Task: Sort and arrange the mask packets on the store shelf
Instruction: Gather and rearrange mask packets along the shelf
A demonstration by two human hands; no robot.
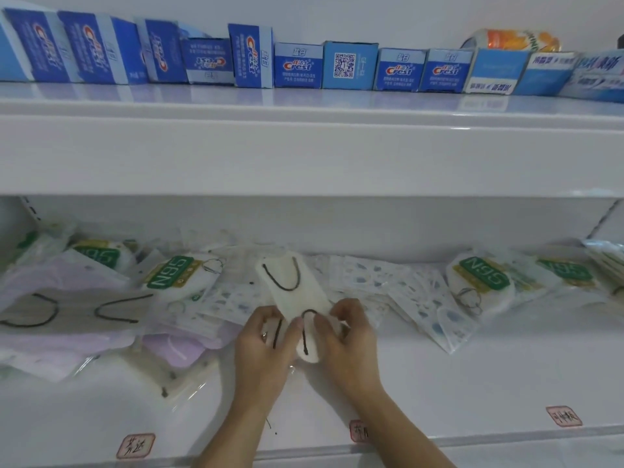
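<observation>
Head view, left to right: purple mask packets (64, 336) lower left, N95 packet (175, 275) beside them. At centre my left hand (260, 342) and right hand (347, 336) both pinch a cream mask packet (293, 288) (dark ear loops). Toothpaste boxes (297, 65) line the upper shelf.

Even, diffuse, cool-toned light fills the frame, with pale reflections of the toothpaste boxes (297, 65) on the glossy upper shelf (304, 106), faint shadows beneath the hands at lower centre, overall softness, blurred packet print at mid-left, and wide-angle bowing of shelf edges toward both sides.
</observation>
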